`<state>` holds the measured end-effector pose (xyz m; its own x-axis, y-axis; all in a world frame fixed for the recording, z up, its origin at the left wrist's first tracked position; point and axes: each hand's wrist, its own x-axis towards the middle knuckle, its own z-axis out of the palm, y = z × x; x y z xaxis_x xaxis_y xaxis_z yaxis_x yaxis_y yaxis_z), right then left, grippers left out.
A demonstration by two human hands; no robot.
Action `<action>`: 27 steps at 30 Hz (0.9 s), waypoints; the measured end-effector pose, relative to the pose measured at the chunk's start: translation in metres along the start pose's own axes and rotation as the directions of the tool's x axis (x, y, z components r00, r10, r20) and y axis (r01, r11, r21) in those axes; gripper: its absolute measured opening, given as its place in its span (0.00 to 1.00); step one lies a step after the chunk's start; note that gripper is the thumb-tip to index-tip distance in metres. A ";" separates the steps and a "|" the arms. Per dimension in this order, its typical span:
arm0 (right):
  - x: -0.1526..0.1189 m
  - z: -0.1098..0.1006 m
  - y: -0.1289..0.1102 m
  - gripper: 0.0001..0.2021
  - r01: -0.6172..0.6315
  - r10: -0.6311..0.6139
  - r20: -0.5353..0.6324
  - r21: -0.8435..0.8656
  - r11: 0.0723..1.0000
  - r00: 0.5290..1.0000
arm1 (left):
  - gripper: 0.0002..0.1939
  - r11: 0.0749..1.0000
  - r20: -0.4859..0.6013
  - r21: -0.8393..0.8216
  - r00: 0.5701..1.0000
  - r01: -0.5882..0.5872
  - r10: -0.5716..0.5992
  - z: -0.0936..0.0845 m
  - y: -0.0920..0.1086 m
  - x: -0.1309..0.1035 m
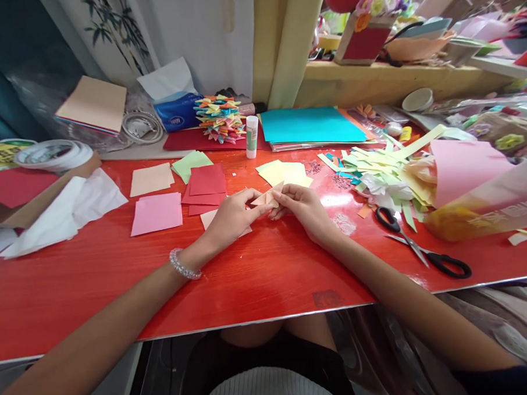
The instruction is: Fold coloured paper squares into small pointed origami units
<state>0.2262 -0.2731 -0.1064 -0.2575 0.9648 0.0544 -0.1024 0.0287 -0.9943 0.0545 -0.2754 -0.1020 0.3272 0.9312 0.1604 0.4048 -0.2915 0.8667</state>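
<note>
Between my two hands is a small folded piece of peach paper (267, 195), held just above the red table (267, 279). My left hand (232, 217), with a clear bead bracelet at the wrist, pinches its left side. The right side is gripped between the thumb and fingers of my right hand (305, 210). Pale peach paper (210, 219) lies partly hidden under my left hand. Just behind the hands rest yellow paper squares (284, 172). Red squares (207, 181), green squares (192, 164), peach squares (151, 179) and pink squares (156, 214) lie to the left.
Open black-handled scissors (416, 246) lie at the right, near a heap of paper strips (380, 169). A glue stick (251, 137) stands at the back beside a colourful folded-paper ball (220, 119). Turquoise sheets (310, 125) are stacked behind. Crumpled white paper (72, 211) lies left.
</note>
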 end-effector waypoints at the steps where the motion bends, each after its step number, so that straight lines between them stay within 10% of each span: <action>1: 0.000 0.000 0.000 0.13 -0.008 0.008 0.003 0.009 1.000 1.000 | 0.13 1.000 -0.010 0.005 1.000 -0.001 0.001 0.000 0.001 0.000; 27: -0.003 0.007 -0.006 0.14 0.039 -0.039 -0.016 -0.011 0.999 0.999 | 0.11 0.942 -0.035 -0.330 0.997 0.053 -0.068 -0.001 0.007 0.002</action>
<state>0.2212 -0.2781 -0.1002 -0.2383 0.9669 0.0916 -0.1021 0.0688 -0.9924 0.0571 -0.2758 -0.0953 0.2691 0.9559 0.1176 0.1166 -0.1535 0.9812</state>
